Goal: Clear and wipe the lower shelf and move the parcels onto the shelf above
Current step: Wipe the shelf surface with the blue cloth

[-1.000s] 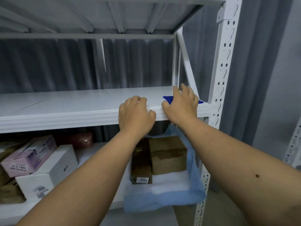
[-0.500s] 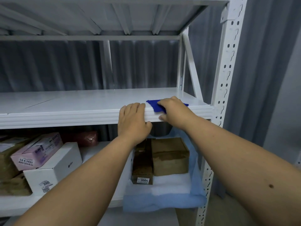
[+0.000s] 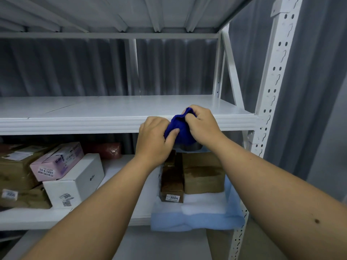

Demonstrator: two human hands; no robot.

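Note:
A dark blue cloth [image 3: 178,131] is bunched up just in front of the white upper shelf's front edge [image 3: 93,125]. My right hand [image 3: 201,125] grips its top and right side, and my left hand [image 3: 155,140] pinches its left side with the thumb. On the lower shelf [image 3: 122,177] lie parcels: a pink box [image 3: 56,162], a white box [image 3: 75,182], brown packages at the far left [image 3: 16,166], a reddish packet at the back [image 3: 107,150], a narrow brown box labelled 3004 [image 3: 171,182] and a brown carton [image 3: 203,173].
The narrow box and the carton sit on a white pad over a light blue sheet [image 3: 195,219] that hangs over the lower shelf's front. A white perforated upright [image 3: 270,94] stands at the right. Grey curtain hangs behind the rack.
My right hand has pulled the blue cloth off the upper shelf and bunched it. My left hand has left the shelf edge and taken hold of the cloth.

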